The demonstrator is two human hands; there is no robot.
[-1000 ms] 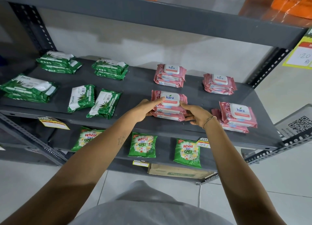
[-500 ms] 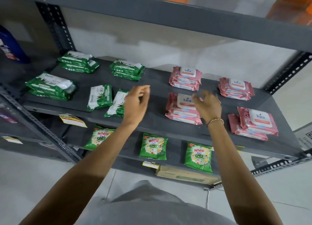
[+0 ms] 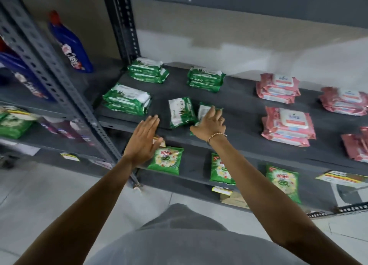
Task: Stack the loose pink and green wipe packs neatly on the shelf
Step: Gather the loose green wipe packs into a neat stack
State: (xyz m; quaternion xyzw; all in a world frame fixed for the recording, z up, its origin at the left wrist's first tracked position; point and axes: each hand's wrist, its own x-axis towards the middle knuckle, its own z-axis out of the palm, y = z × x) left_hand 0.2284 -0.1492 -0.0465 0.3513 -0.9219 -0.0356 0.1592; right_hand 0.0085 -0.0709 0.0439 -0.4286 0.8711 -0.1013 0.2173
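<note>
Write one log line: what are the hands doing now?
right hand: on loose green pack | left hand: open, empty | other loose green pack: untouched

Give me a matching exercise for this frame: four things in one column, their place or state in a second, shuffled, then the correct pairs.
Things
1. right hand
2. left hand
3. blue bottle
4. detergent packets

Place or state
A. on the lower shelf, below the wipes
B. open and flat, fingers near the shelf's front edge, touching no pack
C. resting on a loose green wipe pack
D. upright in the neighbouring bay to the left, past the perforated post

Pairs: 1-C, 2-B, 3-D, 4-A
</note>
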